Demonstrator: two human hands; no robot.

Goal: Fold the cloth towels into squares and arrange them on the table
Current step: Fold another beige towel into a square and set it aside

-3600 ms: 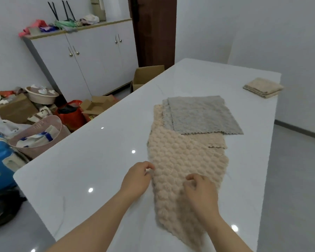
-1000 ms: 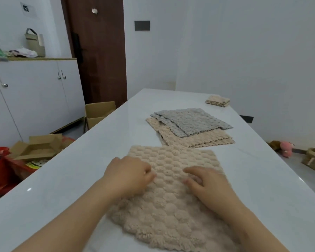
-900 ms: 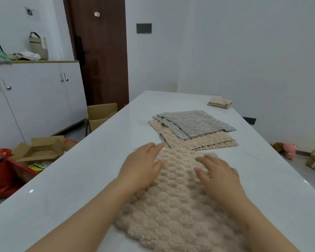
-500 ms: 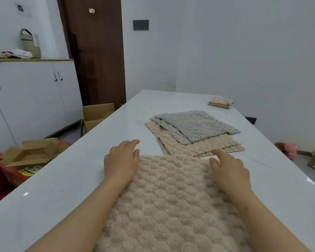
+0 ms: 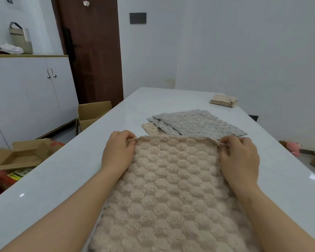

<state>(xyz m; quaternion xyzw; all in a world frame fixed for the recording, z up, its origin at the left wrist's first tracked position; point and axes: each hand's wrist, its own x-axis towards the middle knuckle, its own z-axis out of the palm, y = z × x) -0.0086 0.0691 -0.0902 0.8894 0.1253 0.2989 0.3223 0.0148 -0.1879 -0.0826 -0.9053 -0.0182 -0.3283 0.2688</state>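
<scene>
Pinching the beige towel [image 5: 171, 188] by its far corners with left hand [image 5: 116, 153] and right hand [image 5: 240, 157] on the white table [image 5: 62, 179].
Running out of frame at the bottom; masking the near edge of the grey towels [image 5: 198, 122], with a tan towel [image 5: 150, 128] beneath mostly hidden; lying well apart from the folded towel [image 5: 223, 100] far right.

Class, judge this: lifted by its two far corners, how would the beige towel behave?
Probably floppy: the beige towel bunches where the left hand and right hand pinch its corners. Likely light, since fingertip pinches seem enough. Unlikely to roll; it lies flat.
</scene>
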